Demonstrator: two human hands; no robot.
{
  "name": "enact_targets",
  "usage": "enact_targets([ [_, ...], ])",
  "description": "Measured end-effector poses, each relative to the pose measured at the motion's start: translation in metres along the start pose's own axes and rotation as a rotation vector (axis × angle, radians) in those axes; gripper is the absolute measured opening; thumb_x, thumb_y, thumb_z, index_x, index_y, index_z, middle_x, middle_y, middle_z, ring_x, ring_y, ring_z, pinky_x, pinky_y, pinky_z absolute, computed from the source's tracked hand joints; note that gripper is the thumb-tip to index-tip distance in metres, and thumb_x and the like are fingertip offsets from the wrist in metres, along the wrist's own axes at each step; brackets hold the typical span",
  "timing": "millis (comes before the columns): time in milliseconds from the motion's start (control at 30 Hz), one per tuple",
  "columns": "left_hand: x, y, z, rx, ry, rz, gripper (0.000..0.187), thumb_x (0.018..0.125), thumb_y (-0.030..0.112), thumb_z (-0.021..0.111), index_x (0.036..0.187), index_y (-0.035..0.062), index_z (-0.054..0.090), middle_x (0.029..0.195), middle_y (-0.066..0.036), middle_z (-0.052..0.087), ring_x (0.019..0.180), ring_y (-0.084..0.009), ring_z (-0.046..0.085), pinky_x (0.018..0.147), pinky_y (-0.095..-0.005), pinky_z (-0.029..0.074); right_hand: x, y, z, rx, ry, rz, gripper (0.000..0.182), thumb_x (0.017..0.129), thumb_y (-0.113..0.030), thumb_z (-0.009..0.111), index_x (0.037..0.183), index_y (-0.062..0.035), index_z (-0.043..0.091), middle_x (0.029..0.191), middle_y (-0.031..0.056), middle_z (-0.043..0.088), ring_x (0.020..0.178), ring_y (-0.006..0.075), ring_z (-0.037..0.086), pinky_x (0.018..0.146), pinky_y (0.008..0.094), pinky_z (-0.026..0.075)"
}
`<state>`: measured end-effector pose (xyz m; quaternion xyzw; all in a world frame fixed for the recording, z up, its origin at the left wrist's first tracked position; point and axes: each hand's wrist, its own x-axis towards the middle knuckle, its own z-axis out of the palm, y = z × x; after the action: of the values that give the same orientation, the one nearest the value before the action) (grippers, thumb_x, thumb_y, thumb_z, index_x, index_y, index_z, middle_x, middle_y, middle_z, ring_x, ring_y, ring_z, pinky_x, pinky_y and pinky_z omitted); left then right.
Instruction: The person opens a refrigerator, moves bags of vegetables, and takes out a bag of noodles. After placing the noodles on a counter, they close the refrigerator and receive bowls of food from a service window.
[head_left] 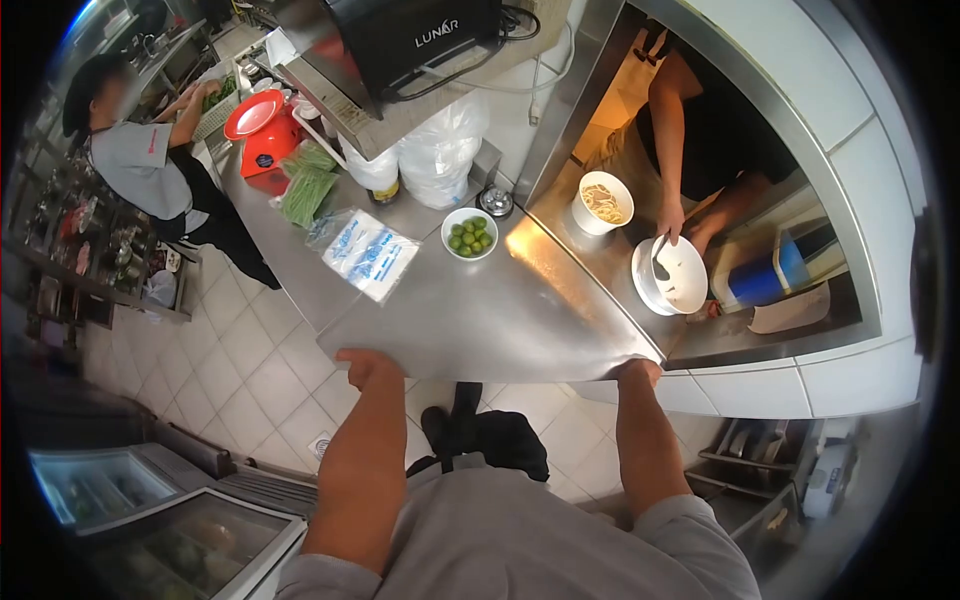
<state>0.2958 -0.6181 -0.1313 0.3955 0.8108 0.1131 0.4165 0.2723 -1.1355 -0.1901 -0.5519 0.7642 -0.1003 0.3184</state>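
Observation:
Both my hands rest at the near edge of a stainless steel counter (460,335). My left hand (371,368) is closed round the edge near its left corner, fingers curled. At the right corner, beside the serving window, my right hand (638,372) grips the same edge; its fingers are partly hidden. Ahead of them on the counter stand a white bowl (470,255) of small green limes (470,236) and a metal call bell (494,201). A flat white plastic packet with blue print (372,254) lies to their left.
Through the window, another person's hand (671,220) holds a dark spoon (660,266) in a white bowl (690,283), near a white tub of noodles (603,205). Bagged green beans (308,187), a red scale (265,150) and a black LUNAR machine (430,45) stand farther back. A co-worker (150,165) stands left.

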Motion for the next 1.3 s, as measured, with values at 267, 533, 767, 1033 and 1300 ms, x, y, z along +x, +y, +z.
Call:
enact_targets([
  [267, -0.005, 0.003, -0.005, 0.049, 0.019, 0.016, 0.093, 0.090, 0.073, 0.027, 0.108, -0.0088, 0.067, 0.112, -0.028, 0.067, 0.103, -0.0463, 0.064, 0.094, -0.0562, 0.048, -0.019, -0.001, -0.013, 0.060, -0.086, -0.049, 0.023, 0.084, -0.012, 0.069, 0.104, -0.0008, 0.070, 0.108, 0.0151, 0.072, 0.101, 0.0306, 0.070, 0.087, 0.0394, 0.058],
  [533, 0.033, -0.011, 0.026, -0.021, 0.059, -0.014, 0.096, 0.091, 0.074, 0.026, 0.109, -0.0115, 0.065, 0.113, -0.031, 0.066, 0.105, -0.0480, 0.064, 0.092, -0.0571, 0.049, 0.021, 0.000, 0.012, -0.571, -0.096, -0.186, 0.030, 0.083, -0.013, 0.072, 0.109, 0.0012, 0.069, 0.110, 0.0127, 0.072, 0.100, 0.0248, 0.071, 0.081, 0.0360, 0.059],
  [767, -0.007, 0.010, -0.014, -0.030, -0.061, -0.045, 0.094, 0.090, 0.074, 0.029, 0.108, -0.0109, 0.066, 0.112, -0.029, 0.066, 0.103, -0.0454, 0.065, 0.089, -0.0562, 0.052, -0.052, -0.015, -0.031, 0.015, -0.154, 0.073, 0.029, 0.087, -0.013, 0.066, 0.111, 0.0033, 0.067, 0.111, 0.0124, 0.072, 0.096, 0.0273, 0.072, 0.081, 0.0368, 0.060],
  [1033, -0.012, 0.013, -0.021, 0.008, -0.090, -0.037, 0.090, 0.090, 0.073, 0.032, 0.112, -0.0078, 0.065, 0.113, -0.027, 0.066, 0.103, -0.0433, 0.066, 0.089, -0.0550, 0.052, -0.003, 0.000, 0.001, -0.108, -0.165, -0.072, 0.026, 0.092, -0.010, 0.058, 0.112, 0.0051, 0.065, 0.116, 0.0170, 0.069, 0.104, 0.0324, 0.069, 0.088, 0.0403, 0.059],
  [1300, 0.000, 0.007, -0.008, -0.018, -0.061, -0.048, 0.087, 0.090, 0.071, 0.034, 0.104, -0.0073, 0.069, 0.111, -0.027, 0.067, 0.101, -0.0429, 0.066, 0.087, -0.0547, 0.053, -0.027, -0.007, -0.018, 0.127, -0.206, 0.022, 0.025, 0.091, -0.009, 0.060, 0.112, 0.0031, 0.065, 0.114, 0.0166, 0.070, 0.103, 0.0322, 0.069, 0.089, 0.0407, 0.058],
])
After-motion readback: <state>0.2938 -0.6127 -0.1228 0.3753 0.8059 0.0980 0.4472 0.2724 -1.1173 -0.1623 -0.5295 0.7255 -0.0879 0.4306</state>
